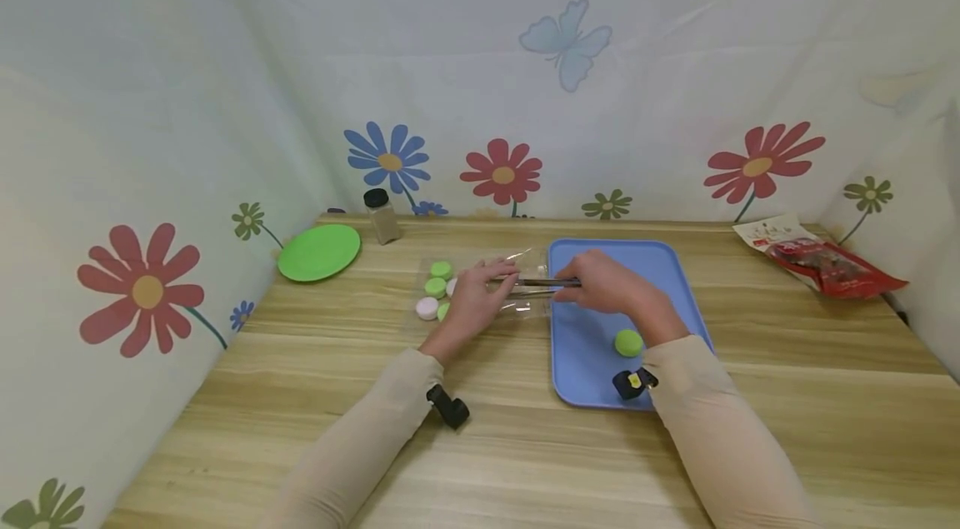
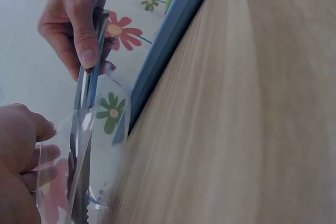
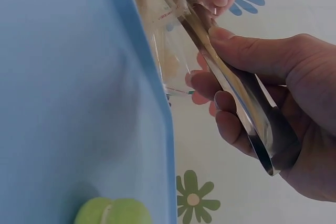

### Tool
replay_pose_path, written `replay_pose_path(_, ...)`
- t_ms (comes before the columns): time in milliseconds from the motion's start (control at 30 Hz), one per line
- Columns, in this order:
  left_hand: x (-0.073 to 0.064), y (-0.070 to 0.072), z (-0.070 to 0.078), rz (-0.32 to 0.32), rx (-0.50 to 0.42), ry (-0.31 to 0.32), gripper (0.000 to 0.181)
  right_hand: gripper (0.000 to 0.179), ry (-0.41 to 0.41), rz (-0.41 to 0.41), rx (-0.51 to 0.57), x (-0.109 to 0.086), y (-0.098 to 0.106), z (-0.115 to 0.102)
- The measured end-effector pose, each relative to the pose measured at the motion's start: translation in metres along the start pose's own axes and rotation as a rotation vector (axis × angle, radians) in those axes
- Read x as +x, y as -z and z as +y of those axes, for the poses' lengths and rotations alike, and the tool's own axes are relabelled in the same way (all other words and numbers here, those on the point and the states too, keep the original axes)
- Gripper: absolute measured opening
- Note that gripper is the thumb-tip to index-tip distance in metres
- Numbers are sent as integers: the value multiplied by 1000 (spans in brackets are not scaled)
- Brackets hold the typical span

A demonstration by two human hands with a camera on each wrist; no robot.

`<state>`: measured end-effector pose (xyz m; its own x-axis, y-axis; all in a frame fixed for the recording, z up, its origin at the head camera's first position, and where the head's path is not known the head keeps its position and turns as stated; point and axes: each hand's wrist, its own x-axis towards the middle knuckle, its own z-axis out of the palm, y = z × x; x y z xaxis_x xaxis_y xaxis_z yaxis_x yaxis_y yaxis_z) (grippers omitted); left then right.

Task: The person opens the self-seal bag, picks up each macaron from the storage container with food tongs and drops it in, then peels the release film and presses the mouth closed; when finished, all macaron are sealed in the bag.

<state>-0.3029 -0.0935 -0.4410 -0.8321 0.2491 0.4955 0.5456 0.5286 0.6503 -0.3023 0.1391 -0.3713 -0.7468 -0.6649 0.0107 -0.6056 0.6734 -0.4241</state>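
Note:
My right hand (image 1: 609, 286) grips metal tongs (image 3: 231, 80), thumb on one arm and fingers around the other. In the left wrist view the tongs' serrated ends reach into the open mouth of a clear plastic bag (image 2: 58, 129). My left hand (image 1: 474, 297) holds the edge of that bag, with some fingers showing through the film. Green macarons (image 1: 435, 287) and pale pink ones (image 1: 427, 309) lie in the bag's left part, some hidden by the left hand. A single green macaron (image 1: 628, 343) rests on the blue tray (image 1: 588, 375), below the right wrist.
A green plate (image 1: 318, 252) sits at the back left, beside a black-lidded jar (image 1: 383, 218). To the right of the tray lies a red and white food packet (image 1: 817, 256). A flowered curtain (image 1: 450, 54) hangs behind the wooden table (image 1: 495, 462).

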Motion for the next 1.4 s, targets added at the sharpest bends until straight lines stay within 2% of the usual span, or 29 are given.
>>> replay_pose_path(267,1,-1,0,15,4,-27,20,32,10,13,-32,2,-3,-2)
replay_pose_path(600,3,0,4,22,-15,0,19,35,-14,1,-30,2,-4,1)
replay_pose_path(733,3,-2,2,18,-11,5,20,33,-14,-4,-43,2,-7,0)
replay_pose_path(900,4,-3,0,20,-4,-2,20,28,-6,-13,1,-2,-4,2)
replay_pose_path(967,4,-3,-1,24,-10,-3,20,22,-11,-9,39,-9,0,5)
replay_pose_path(1100,4,0,-2,33,-10,13,20,11,-1,5,48,-30,11,18)
replay_pose_path(1200,4,2,-2,35,-14,28,19,17,-18,13,40,-52,22,30)
replay_pose_path(1400,3,2,-3,34,-4,37,17,40,-95,55,30,-111,43,55)
